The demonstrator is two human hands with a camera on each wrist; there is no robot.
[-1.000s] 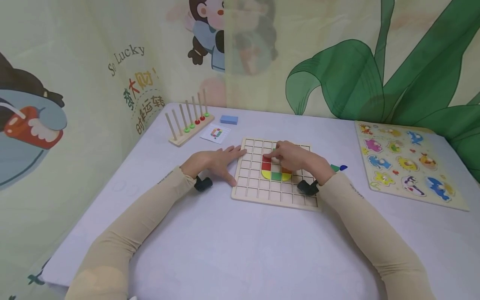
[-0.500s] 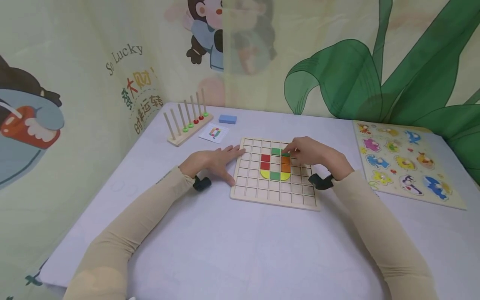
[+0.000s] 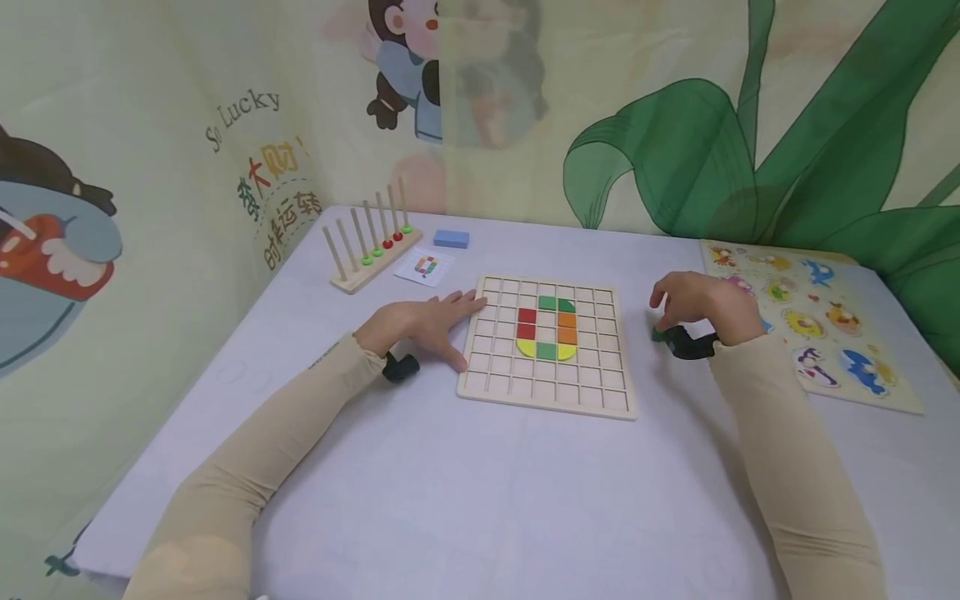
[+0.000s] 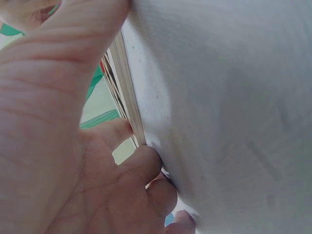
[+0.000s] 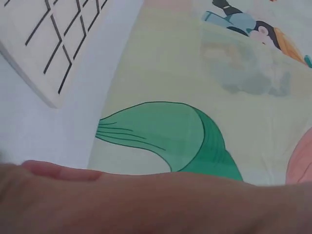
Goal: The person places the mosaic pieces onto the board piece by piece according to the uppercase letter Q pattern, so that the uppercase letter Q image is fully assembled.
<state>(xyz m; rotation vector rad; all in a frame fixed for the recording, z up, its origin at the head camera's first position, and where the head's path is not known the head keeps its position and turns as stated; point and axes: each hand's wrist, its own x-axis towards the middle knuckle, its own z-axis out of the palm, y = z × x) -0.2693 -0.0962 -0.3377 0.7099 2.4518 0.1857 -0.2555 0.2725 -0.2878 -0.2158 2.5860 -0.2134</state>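
Note:
My left hand (image 3: 426,323) rests with spread fingers along the left edge of a wooden grid board (image 3: 501,384). In the left wrist view its fingertips touch the board's side (image 4: 127,87). Red squares (image 3: 527,324), orange squares (image 3: 567,327), green pieces (image 3: 547,351) and yellow rounded corners (image 3: 526,347) form a ring on the grid; its upper right corner is a green rounded piece (image 3: 566,306). Right of the board, my right hand (image 3: 705,302) reaches down with bent fingers, thumb and forefinger apart. A small green piece (image 3: 657,335) lies right at its fingertips.
A pattern card (image 3: 424,267), a blue block (image 3: 452,239) and a peg stand (image 3: 377,260) with red and green beads stand at the back left. An animal puzzle board (image 3: 847,333) lies at the right, partly behind my right hand. A printed curtain (image 3: 510,183) hangs behind the table.
My right hand has left the ring's upper right corner, where the green rounded piece now shows, and moved right to the loose green piece. My left hand has stayed at the board's edge.

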